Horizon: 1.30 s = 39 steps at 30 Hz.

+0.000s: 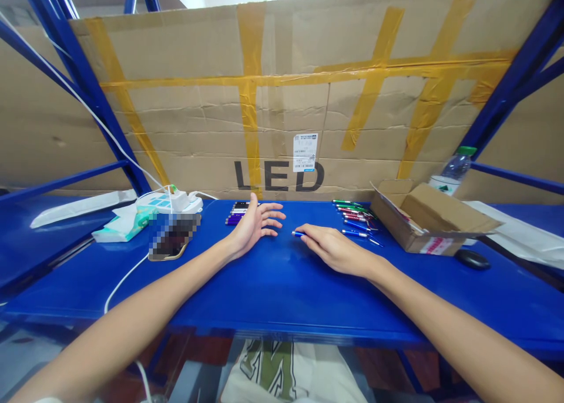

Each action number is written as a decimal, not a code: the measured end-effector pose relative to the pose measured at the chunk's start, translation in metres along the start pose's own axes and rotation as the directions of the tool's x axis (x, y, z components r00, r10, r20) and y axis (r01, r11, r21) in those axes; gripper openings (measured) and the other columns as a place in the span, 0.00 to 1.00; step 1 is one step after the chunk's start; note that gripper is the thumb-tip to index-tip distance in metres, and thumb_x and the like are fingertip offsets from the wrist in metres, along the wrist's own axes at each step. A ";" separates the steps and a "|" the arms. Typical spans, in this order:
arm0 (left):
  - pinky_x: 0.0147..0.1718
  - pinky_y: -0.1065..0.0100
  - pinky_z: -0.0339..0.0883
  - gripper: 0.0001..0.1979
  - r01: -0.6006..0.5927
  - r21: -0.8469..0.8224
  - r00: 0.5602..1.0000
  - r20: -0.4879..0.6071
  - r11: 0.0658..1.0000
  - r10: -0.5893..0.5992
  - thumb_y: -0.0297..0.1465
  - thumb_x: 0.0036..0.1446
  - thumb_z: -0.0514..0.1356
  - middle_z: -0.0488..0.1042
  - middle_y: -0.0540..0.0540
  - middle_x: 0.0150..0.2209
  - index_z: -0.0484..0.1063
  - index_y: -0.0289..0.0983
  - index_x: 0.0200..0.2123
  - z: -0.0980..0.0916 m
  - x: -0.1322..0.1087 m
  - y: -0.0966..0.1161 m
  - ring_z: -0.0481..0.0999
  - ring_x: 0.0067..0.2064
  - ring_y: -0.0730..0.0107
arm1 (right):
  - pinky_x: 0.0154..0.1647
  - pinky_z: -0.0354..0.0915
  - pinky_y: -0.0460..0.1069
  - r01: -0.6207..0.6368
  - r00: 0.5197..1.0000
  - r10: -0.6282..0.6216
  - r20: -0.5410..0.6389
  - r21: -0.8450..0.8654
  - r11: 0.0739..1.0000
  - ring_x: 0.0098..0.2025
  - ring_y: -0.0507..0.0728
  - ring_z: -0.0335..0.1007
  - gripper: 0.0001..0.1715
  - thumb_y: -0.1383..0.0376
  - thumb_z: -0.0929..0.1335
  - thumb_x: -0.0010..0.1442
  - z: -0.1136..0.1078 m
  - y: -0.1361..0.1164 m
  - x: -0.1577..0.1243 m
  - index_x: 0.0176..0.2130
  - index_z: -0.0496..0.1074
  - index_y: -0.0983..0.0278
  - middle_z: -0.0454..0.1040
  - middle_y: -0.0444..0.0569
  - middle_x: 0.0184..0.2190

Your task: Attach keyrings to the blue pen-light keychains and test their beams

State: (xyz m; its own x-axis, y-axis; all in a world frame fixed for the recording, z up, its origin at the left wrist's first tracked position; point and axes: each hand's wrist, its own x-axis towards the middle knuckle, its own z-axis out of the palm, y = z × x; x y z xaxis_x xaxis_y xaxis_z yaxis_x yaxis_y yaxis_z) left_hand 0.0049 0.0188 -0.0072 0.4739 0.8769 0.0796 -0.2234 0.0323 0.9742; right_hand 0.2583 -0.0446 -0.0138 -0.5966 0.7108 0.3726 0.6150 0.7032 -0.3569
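Observation:
Over the middle of the blue shelf, my right hand (pixel 332 247) pinches a blue pen (pixel 298 234), whose end sticks out past the fingertips toward the left. My left hand (pixel 255 227) is held apart from it, fingers spread and nothing in the palm. Just behind and left of that hand lies a row of purple, white and black pens (pixel 235 216), partly hidden by it. To the right of my right hand, several green, red and blue pens (pixel 355 218) lie side by side, with a blue pen (pixel 355 234) at the front of the group.
An open cardboard box (pixel 408 221) stands at the right, with a black mouse (pixel 472 259) before it and a plastic bottle (pixel 456 168) behind. At the left are a phone (pixel 174 238), a tissue pack (pixel 126 224) and a power strip (pixel 165 201). A large carton (pixel 198 127) closes the back.

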 end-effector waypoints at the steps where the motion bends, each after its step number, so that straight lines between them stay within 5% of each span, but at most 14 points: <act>1: 0.38 0.66 0.74 0.43 -0.001 0.000 1.000 0.003 1.000 0.001 0.65 0.68 0.43 0.80 0.35 0.50 0.77 0.35 0.56 0.000 0.000 0.000 0.79 0.44 0.61 | 0.56 0.72 0.59 -0.007 1.000 0.007 0.002 0.001 1.000 0.54 0.64 0.79 0.21 0.57 0.57 0.81 0.000 0.000 0.000 0.60 0.72 0.60 0.81 0.56 0.54; 13: 0.38 0.68 0.74 0.44 0.007 0.002 1.000 -0.001 1.000 -0.007 0.65 0.69 0.41 0.79 0.36 0.50 0.76 0.34 0.56 0.001 -0.001 0.001 0.78 0.44 0.62 | 0.56 0.74 0.63 -0.033 0.998 0.036 0.060 -0.054 0.998 0.55 0.65 0.78 0.23 0.56 0.55 0.81 0.000 -0.002 -0.003 0.67 0.65 0.58 0.77 0.57 0.59; 39: 0.39 0.66 0.73 0.43 0.005 0.000 1.000 0.009 1.000 -0.005 0.65 0.68 0.42 0.79 0.36 0.50 0.77 0.35 0.56 0.000 0.000 0.000 0.78 0.44 0.60 | 0.62 0.72 0.64 -0.010 0.997 0.012 0.072 -0.034 0.999 0.60 0.66 0.78 0.23 0.59 0.58 0.80 -0.003 -0.007 -0.001 0.66 0.70 0.60 0.78 0.56 0.61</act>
State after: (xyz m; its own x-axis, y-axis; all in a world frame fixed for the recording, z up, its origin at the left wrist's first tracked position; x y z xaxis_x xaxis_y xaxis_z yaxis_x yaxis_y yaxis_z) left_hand 0.0043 0.0188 -0.0068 0.4829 0.8723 0.0770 -0.2210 0.0363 0.9746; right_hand 0.2556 -0.0505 -0.0093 -0.6249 0.7185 0.3053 0.6379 0.6954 -0.3309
